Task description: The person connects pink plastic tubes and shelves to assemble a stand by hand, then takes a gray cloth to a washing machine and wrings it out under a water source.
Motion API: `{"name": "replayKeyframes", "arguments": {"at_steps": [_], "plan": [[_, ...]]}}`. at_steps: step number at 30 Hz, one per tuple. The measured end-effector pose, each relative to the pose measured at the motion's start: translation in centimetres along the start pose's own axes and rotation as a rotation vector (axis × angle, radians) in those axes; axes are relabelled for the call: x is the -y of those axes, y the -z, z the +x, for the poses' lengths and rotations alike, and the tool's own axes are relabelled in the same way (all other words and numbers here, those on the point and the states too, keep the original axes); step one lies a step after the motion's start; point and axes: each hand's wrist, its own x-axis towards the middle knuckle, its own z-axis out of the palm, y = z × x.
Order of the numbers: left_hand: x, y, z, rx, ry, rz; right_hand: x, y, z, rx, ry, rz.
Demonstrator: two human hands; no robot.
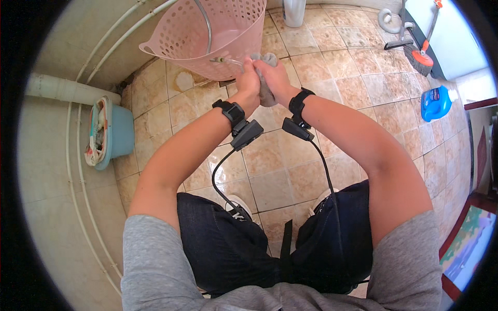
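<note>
A damp-looking grey cloth is bunched between my two hands at the upper middle of the head view. My left hand wraps round its left side, while my right hand grips it from the right. Both sets of fingers are closed, and the knuckles nearly meet. Just left of and beyond them stands a pink perforated plastic basket. A grey flexible hose hangs down into it. Close to my left hand, at the basket's front, shows a small brass-coloured fitting; where it connects is unclear.
A blue bin holding refuse stands by the left wall under pipes. At the right are a blue jug, an orange-headed brush and a squeegee. A white container stands at the back. Tiled floor looks wet in places.
</note>
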Motion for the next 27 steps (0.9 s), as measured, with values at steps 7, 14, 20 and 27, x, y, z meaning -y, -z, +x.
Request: {"name": "replayKeyframes", "arguments": {"at_steps": [7,14,20,27], "plan": [[1.9,1.2,1.2,-0.002,0.039,0.075,-1.8,0.2,0.2,-0.198,0.019,-0.343],[2.7,4.7,3.9,0.226,0.280,-0.028,-2.8,-0.3,0.6,-0.135,0.087,-0.389],[0.0,3.3,-0.9,0.271,0.287,0.136,-3.5,1.6,0.8,0.055,0.093,-0.133],[0.9,3.1,0.8,0.341,-0.336,0.433,-2.0,3.7,3.9,0.031,0.042,-0.029]]}}
